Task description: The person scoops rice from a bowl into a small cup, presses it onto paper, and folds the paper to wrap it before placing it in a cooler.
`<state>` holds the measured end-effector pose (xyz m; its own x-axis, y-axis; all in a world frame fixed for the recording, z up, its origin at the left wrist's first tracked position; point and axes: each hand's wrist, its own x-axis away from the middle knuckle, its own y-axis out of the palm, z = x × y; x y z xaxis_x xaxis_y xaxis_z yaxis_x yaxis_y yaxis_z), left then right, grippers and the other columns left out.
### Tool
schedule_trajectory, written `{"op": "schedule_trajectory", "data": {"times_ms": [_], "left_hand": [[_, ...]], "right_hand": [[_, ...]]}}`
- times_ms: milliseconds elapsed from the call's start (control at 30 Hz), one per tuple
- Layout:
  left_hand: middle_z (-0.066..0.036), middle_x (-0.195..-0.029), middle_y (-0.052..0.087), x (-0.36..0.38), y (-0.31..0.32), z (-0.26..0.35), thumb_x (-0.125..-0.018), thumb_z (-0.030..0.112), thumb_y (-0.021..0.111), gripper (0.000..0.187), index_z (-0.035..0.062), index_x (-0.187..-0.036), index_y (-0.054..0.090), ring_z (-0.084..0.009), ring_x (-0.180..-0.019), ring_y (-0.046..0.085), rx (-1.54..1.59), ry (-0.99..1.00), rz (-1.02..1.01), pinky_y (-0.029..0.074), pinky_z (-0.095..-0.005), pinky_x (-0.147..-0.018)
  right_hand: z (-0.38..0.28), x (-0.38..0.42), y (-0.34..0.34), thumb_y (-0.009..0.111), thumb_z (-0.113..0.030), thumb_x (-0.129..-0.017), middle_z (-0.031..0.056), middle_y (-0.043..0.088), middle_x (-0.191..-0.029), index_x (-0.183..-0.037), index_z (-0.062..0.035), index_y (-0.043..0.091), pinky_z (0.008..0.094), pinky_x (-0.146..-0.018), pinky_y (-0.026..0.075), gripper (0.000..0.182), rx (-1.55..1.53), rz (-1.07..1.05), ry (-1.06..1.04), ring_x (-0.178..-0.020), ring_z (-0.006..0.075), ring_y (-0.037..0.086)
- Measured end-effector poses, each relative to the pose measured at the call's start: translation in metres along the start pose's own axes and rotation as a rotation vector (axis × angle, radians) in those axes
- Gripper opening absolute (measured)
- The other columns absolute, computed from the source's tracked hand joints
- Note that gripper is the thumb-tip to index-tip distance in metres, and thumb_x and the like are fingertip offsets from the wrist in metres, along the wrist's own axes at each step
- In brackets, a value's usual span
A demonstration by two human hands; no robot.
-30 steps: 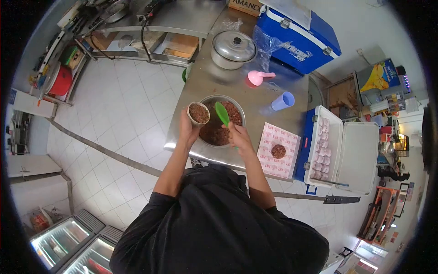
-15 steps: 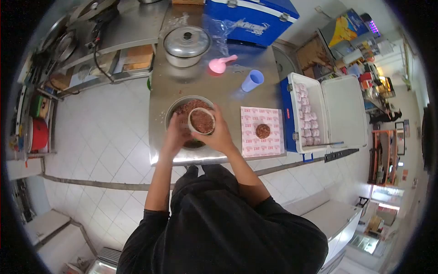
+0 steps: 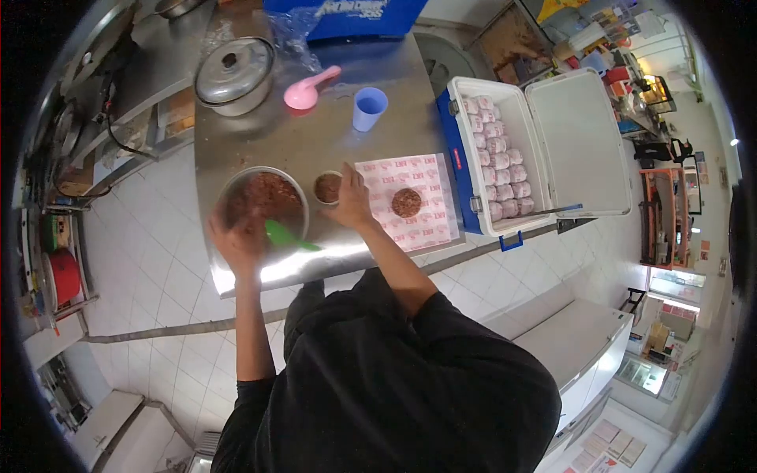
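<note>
My right hand is wrapped round a small round cup filled with brown-red minced mix, low over the steel table between the bowl and the paper. My left hand is at the near left rim of a metal bowl of the same mix; its fingers are blurred, and whether they hold anything is unclear. A green utensil lies at the bowl's near right side. On the printed pink and white paper sits a round flat patty.
A lidded pot, pink scoop and blue cup stand farther back on the steel table. An open cooler with wrapped rolls is at the right; another blue cooler is at the back.
The hands have parted: the right moved right with the cup, away from the bowl, while the left stayed by the bowl. The green utensil now shows. The whole view has shifted and turned.
</note>
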<state>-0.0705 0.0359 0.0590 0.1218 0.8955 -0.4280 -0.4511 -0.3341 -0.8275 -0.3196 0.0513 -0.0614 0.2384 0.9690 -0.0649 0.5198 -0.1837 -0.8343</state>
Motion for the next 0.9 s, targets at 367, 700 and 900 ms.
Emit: {"op": "schedule_trajectory", "data": {"times_ms": [367, 700, 900], "left_hand": [[-0.017, -0.113, 0.059, 0.108, 0.157, 0.192, -0.084, 0.007, 0.070, 0.027, 0.0043, -0.111, 0.067, -0.0358, -0.111, 0.057, 0.609, 0.131, -0.673, 0.051, -0.0437, -0.095], [-0.027, -0.131, 0.054, 0.128, 0.192, 0.197, -0.079, 0.029, 0.077, 0.058, 0.0027, -0.128, 0.059, -0.0441, -0.126, 0.049, 0.413, 0.111, -0.880, 0.042, -0.0512, -0.109], [-0.021, -0.111, 0.065, 0.119, 0.196, 0.193, -0.088, 0.012, 0.069, 0.023, 0.0022, -0.109, 0.069, -0.0383, -0.109, 0.061, 0.404, 0.076, -0.797, 0.051, -0.0452, -0.095]], "right_hand": [[0.246, 0.061, -0.136, 0.082, -0.012, -0.071, 0.0163, 0.064, -0.096, -0.092, -0.0037, 0.069, 0.0446, -0.082, 0.053, 0.026, -0.145, -0.481, -0.211, -0.102, 0.0350, 0.062], [0.277, 0.065, -0.120, 0.067, -0.015, -0.084, 0.0162, 0.066, -0.103, -0.100, -0.0034, 0.073, 0.0428, -0.091, 0.052, 0.021, -0.075, -0.550, -0.367, -0.105, 0.0359, 0.061], [0.288, 0.061, -0.121, 0.065, -0.020, -0.090, 0.0180, 0.068, -0.106, -0.106, -0.0043, 0.074, 0.0442, -0.094, 0.050, 0.024, -0.137, -0.489, -0.296, -0.108, 0.0363, 0.061]]}}
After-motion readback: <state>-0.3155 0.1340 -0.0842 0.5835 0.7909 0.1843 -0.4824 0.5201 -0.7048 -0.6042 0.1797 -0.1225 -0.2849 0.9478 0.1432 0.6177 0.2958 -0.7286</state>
